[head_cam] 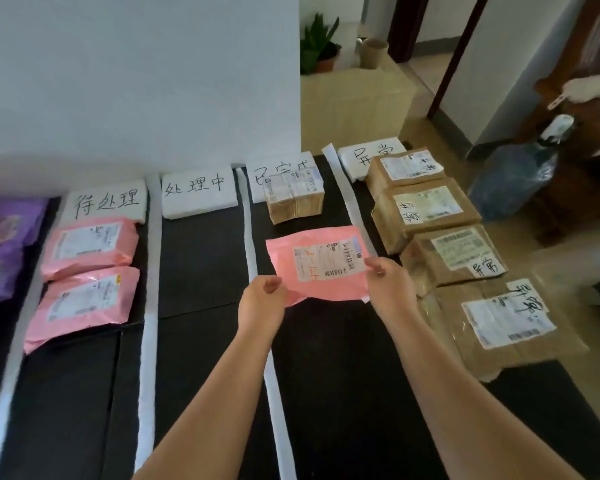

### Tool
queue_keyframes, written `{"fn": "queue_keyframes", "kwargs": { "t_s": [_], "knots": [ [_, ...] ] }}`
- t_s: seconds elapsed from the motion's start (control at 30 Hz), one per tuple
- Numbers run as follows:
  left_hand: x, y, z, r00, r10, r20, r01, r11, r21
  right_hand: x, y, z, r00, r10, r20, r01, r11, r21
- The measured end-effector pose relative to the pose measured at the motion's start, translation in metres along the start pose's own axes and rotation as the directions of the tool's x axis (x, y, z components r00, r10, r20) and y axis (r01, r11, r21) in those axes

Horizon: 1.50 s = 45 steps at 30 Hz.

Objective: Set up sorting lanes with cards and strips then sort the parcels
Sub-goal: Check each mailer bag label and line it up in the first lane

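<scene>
Pink parcel (pixel 319 268), label up, sits in the third lane from the left, just near of a small brown box (pixel 293 202). I cannot tell whether it lies flat on the dark mat (pixel 201 271) or is lifted off it.

Left hand (pixel 262 299): fingers pinching the parcel's near-left corner. Right hand (pixel 390 284): fingers pinching its right edge beside the label. Both are grasping the parcel.

Lane bounds: one white strip (pixel 253 258) on the left, another white strip (pixel 347 199) on the right, with the parcel's far-right corner close to the latter. A handwritten white card (pixel 281 174) heads the lane, partly covered by the brown box.

Second lane: only its card (pixel 196 192) at the far end.

First lane: card (pixel 106 202) and two pink parcels (pixel 90 247) in a row, near to far.

Rightmost lane: card (pixel 364 157) and four brown parcels (pixel 454 254) in a line, each marked by hand.

Far left: purple parcels (pixel 4 244) outside the lanes. Far right, on the floor: a blue water bottle (pixel 513 174).
</scene>
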State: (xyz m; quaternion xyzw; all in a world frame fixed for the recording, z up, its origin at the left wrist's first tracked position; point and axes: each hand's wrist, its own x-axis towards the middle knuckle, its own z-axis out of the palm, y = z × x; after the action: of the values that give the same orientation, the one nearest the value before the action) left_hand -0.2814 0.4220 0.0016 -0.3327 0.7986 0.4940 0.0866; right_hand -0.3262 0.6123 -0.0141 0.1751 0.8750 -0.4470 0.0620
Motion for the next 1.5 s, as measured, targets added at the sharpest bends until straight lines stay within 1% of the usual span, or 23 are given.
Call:
{"fn": "queue_keyframes", "kwargs": {
  "t_s": [0.17,0.3,0.4,0.5,0.63,0.7,0.87,0.97,1.13,1.27,1.37,1.5],
  "knots": [
    [0.047,0.009,0.018,0.998,-0.070,0.003,0.070,0.996,-0.052,0.063,0.005,0.034,0.993,-0.057,0.102,0.063,0.996,-0.056],
    [0.069,0.009,0.023,0.991,-0.116,0.061,0.119,0.992,-0.045,0.087,0.008,0.051,0.987,-0.027,0.156,0.040,0.996,-0.079],
    [0.073,0.007,0.023,0.989,-0.122,0.087,0.129,0.989,-0.078,0.097,0.007,0.053,0.984,-0.022,0.176,0.041,0.994,-0.105],
    [0.067,0.003,0.021,0.988,-0.099,0.120,0.113,0.987,-0.114,0.096,0.004,0.051,0.985,-0.048,0.166,0.073,0.987,-0.146],
    [0.050,0.001,0.011,0.994,-0.094,0.060,0.100,0.988,-0.120,0.080,-0.008,0.048,0.994,-0.080,0.073,0.091,0.982,-0.163],
    [0.039,-0.002,0.004,0.997,-0.071,0.034,0.075,0.989,-0.124,0.067,-0.019,0.048,0.991,-0.116,0.063,0.125,0.980,-0.153],
    [0.002,-0.012,-0.030,0.999,-0.021,-0.048,0.016,0.993,-0.114,0.012,-0.053,0.049,0.964,-0.251,0.084,0.260,0.957,-0.127],
    [-0.026,-0.025,-0.063,0.996,-0.015,-0.082,0.003,0.989,-0.150,-0.032,-0.073,0.055,0.942,-0.314,0.116,0.324,0.943,-0.079],
    [-0.083,-0.068,-0.130,0.988,-0.001,-0.153,-0.033,0.975,-0.219,-0.121,-0.096,0.074,0.897,-0.403,0.180,0.418,0.907,-0.053],
    [-0.130,-0.117,-0.193,0.979,0.011,-0.203,-0.062,0.967,-0.245,-0.209,-0.113,0.100,0.858,-0.457,0.235,0.467,0.884,0.016],
    [-0.170,-0.167,-0.244,0.965,0.002,-0.262,-0.079,0.956,-0.282,-0.282,-0.120,0.131,0.821,-0.495,0.284,0.509,0.860,0.030],
    [-0.221,-0.243,-0.310,0.933,-0.054,-0.357,-0.069,0.944,-0.324,-0.378,-0.127,0.177,0.767,-0.526,0.368,0.530,0.842,0.099]
  ]
}}
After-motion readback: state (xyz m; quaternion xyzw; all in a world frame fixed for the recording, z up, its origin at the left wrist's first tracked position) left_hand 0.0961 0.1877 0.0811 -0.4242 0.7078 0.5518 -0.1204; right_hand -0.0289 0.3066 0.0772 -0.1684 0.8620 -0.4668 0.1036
